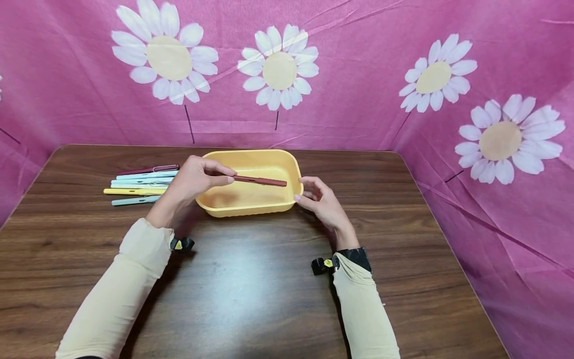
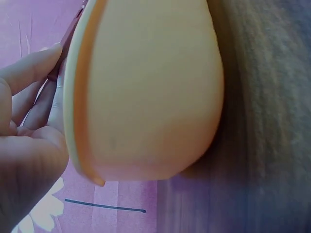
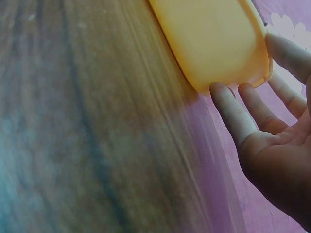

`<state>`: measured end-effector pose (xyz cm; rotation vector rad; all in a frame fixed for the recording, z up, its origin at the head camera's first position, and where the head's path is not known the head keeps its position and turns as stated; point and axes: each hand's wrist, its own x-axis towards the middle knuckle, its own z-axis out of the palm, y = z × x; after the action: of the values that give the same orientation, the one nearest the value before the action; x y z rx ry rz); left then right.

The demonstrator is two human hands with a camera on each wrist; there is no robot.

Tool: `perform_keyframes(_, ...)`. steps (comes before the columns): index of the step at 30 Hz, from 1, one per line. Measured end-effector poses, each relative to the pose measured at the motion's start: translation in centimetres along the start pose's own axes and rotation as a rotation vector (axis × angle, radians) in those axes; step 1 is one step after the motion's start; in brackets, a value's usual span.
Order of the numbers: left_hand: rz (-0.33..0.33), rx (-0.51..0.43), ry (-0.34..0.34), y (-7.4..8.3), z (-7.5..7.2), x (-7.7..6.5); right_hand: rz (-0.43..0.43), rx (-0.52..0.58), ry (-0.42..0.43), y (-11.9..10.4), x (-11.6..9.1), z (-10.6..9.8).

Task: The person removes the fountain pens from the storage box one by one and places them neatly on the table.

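Observation:
A yellow plastic bin [image 1: 251, 205] stands near the back of the table. My left hand [image 1: 194, 178] reaches over its left end and pinches a dark red pen [image 1: 262, 180] by one end between thumb and fingers, level above the bin's inside. In the left wrist view the bin's outer wall [image 2: 150, 92] hides most of that pen. My right hand [image 1: 325, 202] is at the bin's right end. Seen from the right wrist, its fingers [image 3: 233, 109] are spread and fairly straight, with tips against or very near the outer wall and rim.
Left of the bin several pens lie side by side: a dark purple pen [image 1: 148, 170], light blue pens [image 1: 134, 201] and a yellow pen [image 1: 130, 191]. My left hand covers some of their right ends. A pink flowered cloth [image 1: 350, 89] hangs behind the wooden table [image 1: 251, 279].

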<state>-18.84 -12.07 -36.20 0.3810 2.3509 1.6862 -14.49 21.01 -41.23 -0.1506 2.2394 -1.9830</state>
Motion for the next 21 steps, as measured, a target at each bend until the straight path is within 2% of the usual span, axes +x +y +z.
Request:
perform_keyframes(5, -0.004, -0.09, 0.046, -0.2, -0.5, -0.8, 0.003, -0.003, 0.002, 0.1, 0.0, 0.0)
perform_keyframes(9, -0.023, -0.117, 0.087, -0.3, -1.0, -1.1, 0.006, -0.001, 0.003, 0.0, 0.1, 0.0)
perform_keyframes(16, 0.005, -0.169, 0.087, -0.5, -1.3, -1.4, -0.004, 0.008, 0.003, 0.1, 0.1, 0.1)
perform_keyframes(21, -0.002, -0.213, 0.121, -0.7, -1.5, -1.7, -0.004, 0.012, 0.003, 0.1, 0.1, 0.1)
